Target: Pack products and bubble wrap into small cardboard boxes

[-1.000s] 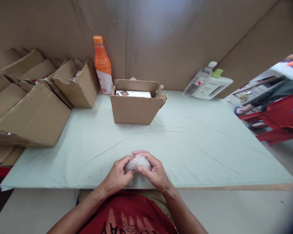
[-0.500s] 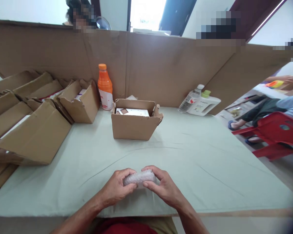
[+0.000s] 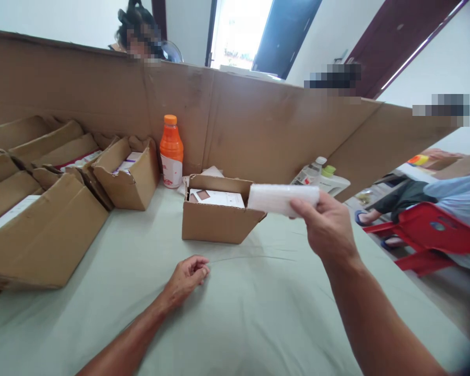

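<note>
Right hand (image 3: 329, 230): raised off the table, thumb and fingers clamped on one end of the wrapped packet (image 3: 282, 198). The packet sticks out level to the left of this hand, its far end over the near right corner of the open box (image 3: 215, 224), not touching it as far as I can tell.

Left hand (image 3: 186, 277): down on the table cover (image 3: 258, 324), fingers curled in toward the thumb, gripping nothing. It lies below and well left of the right hand.

Change: half a second ago both hands pressed the packet between them, low and close to the body. Now the left has let go and the right alone carries it, up and forward. The two-handed pressing is over; the packet looks closed and holds its shape in one grip.

Beyond the right hand: white jug (image 3: 335, 183) against the cardboard wall (image 3: 258, 125). Beyond the left hand: orange bottle (image 3: 171, 151). The view has also tipped up since the earlier frame.
</note>
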`<action>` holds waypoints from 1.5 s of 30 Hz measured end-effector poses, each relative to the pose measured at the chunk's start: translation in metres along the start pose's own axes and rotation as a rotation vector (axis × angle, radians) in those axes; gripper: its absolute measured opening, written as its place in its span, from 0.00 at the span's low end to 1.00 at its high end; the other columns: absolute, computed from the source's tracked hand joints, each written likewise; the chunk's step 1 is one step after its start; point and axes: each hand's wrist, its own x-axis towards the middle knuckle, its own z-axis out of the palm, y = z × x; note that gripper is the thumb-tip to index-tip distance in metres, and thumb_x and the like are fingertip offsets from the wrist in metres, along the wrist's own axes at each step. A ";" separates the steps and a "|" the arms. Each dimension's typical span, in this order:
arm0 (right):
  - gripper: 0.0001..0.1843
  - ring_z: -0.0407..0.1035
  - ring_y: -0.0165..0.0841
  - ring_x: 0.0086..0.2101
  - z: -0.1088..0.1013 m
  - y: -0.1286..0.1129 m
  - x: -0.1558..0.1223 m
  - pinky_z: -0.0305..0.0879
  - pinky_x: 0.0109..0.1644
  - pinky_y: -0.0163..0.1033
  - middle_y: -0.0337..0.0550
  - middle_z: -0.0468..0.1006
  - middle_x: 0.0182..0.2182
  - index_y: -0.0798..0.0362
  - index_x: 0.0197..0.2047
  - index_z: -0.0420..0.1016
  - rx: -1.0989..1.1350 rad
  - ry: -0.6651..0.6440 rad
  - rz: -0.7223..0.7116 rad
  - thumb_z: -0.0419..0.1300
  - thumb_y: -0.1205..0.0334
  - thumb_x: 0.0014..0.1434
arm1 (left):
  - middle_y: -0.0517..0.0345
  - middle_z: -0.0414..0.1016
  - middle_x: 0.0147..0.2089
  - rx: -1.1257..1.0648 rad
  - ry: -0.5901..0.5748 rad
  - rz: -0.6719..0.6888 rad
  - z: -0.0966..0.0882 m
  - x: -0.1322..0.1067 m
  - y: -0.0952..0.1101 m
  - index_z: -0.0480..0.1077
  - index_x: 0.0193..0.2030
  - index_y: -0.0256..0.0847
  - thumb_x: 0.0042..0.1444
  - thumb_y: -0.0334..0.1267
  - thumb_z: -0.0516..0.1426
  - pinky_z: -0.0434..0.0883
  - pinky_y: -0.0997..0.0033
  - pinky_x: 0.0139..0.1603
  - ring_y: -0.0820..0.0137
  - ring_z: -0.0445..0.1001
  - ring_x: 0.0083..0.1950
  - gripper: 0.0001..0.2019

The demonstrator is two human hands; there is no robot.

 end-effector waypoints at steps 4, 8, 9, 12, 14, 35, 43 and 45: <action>0.16 0.69 0.33 0.28 0.022 0.005 0.052 0.66 0.31 0.38 0.40 0.75 0.28 0.52 0.35 0.75 -0.163 -0.097 0.035 0.65 0.47 0.53 | 0.53 0.77 0.37 0.012 -0.011 0.031 -0.001 -0.001 -0.006 0.75 0.46 0.37 0.51 0.50 0.64 0.70 0.70 0.36 0.69 0.73 0.37 0.21; 0.11 0.71 0.36 0.29 0.030 0.003 0.072 0.61 0.31 0.38 0.42 0.76 0.27 0.52 0.32 0.73 -0.776 -0.194 0.085 0.61 0.53 0.57 | 0.53 0.77 0.37 0.032 -0.014 0.054 -0.002 -0.002 -0.006 0.76 0.46 0.37 0.53 0.47 0.63 0.70 0.70 0.37 0.69 0.72 0.38 0.18; 0.11 0.71 0.37 0.30 0.031 0.000 0.073 0.60 0.31 0.38 0.43 0.77 0.28 0.53 0.32 0.73 -0.937 -0.240 0.080 0.60 0.54 0.59 | 0.53 0.77 0.37 0.034 -0.016 0.057 -0.002 -0.001 -0.007 0.76 0.46 0.37 0.53 0.46 0.62 0.70 0.70 0.37 0.69 0.72 0.37 0.18; 0.12 0.74 0.41 0.35 0.039 -0.010 0.075 0.60 0.33 0.39 0.49 0.81 0.34 0.54 0.36 0.76 -1.222 -0.398 0.075 0.59 0.53 0.61 | 0.53 0.77 0.36 0.035 -0.023 0.060 -0.001 0.000 -0.008 0.76 0.45 0.36 0.53 0.46 0.62 0.69 0.70 0.37 0.69 0.72 0.37 0.18; 0.12 0.76 0.44 0.40 0.047 -0.014 0.075 0.62 0.36 0.40 0.52 0.82 0.38 0.54 0.39 0.78 -1.278 -0.451 0.080 0.60 0.54 0.61 | 0.54 0.76 0.36 0.035 -0.024 0.061 -0.001 0.001 -0.009 0.76 0.46 0.36 0.53 0.46 0.62 0.69 0.71 0.36 0.69 0.71 0.37 0.18; 0.14 0.74 0.47 0.48 0.083 -0.029 0.077 0.53 0.46 0.45 0.59 0.84 0.41 0.57 0.44 0.84 -1.584 -0.689 -0.156 0.58 0.66 0.60 | 0.54 0.76 0.37 0.013 -0.047 0.045 -0.001 0.006 -0.014 0.75 0.46 0.36 0.52 0.44 0.59 0.68 0.71 0.34 0.70 0.70 0.34 0.18; 0.16 0.77 0.45 0.47 0.097 -0.010 0.083 0.56 0.46 0.43 0.62 0.84 0.42 0.59 0.47 0.82 -1.567 -0.753 -0.123 0.56 0.68 0.61 | 0.53 0.76 0.37 0.004 -0.040 0.040 -0.001 0.007 -0.018 0.76 0.46 0.36 0.52 0.44 0.59 0.68 0.72 0.33 0.70 0.70 0.34 0.18; 0.16 0.77 0.46 0.48 0.098 -0.002 0.084 0.57 0.46 0.43 0.63 0.84 0.43 0.60 0.47 0.82 -1.560 -0.759 -0.120 0.56 0.67 0.61 | 0.54 0.76 0.37 0.004 -0.038 0.035 -0.001 0.007 -0.017 0.76 0.46 0.36 0.51 0.44 0.60 0.68 0.72 0.32 0.71 0.70 0.33 0.18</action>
